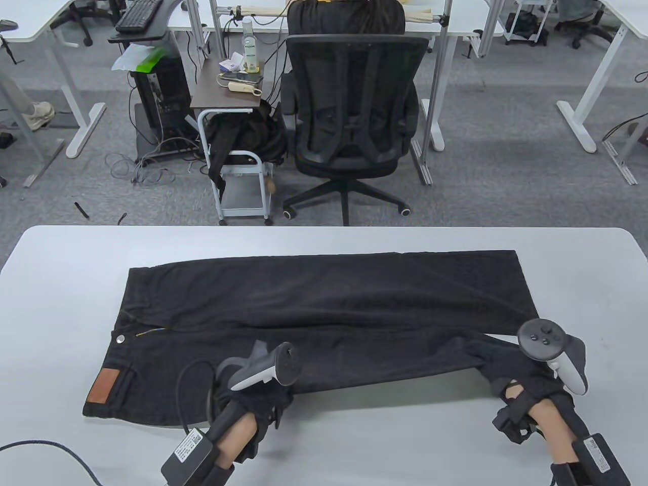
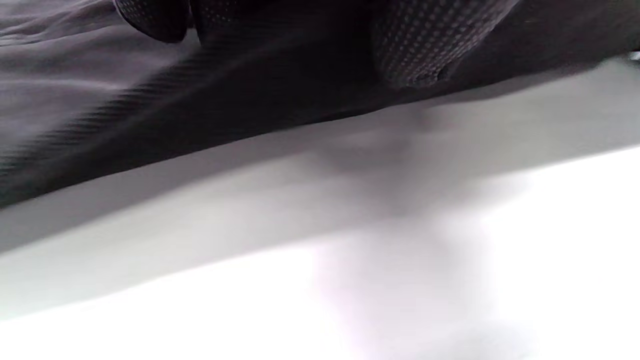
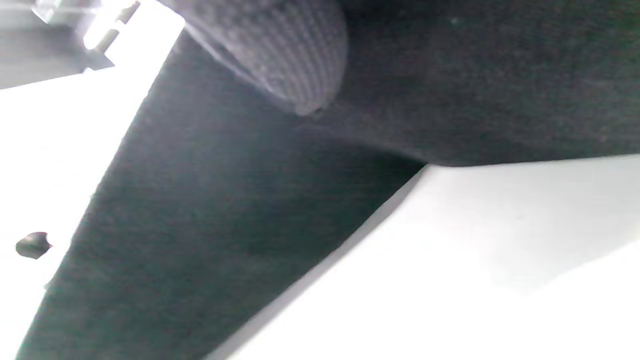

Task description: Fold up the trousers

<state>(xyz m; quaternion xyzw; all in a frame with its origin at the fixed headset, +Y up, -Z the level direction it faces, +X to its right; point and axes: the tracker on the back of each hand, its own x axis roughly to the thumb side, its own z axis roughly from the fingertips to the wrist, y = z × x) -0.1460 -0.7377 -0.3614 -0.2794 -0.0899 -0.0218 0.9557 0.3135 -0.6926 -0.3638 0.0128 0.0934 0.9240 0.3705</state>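
The black denim trousers (image 1: 324, 309) lie flat across the white surface (image 1: 61, 283), left hand (image 1: 253, 390) resting on the near leg around 6 o'clock, right hand (image 1: 531, 385) gripping the bunched hem at 4 o'clock.

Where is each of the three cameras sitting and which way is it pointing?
Table view: high at the near table edge, looking down and across the white table at the black trousers; shows left hand and right hand, with their forearms.
Left wrist view: low above the tabletop, facing the near edge of the trousers; gloved fingers at the top.
Right wrist view: just above the table, facing a lifted leg end; one fingertip shows.
Shared: all three show the trousers and the table.
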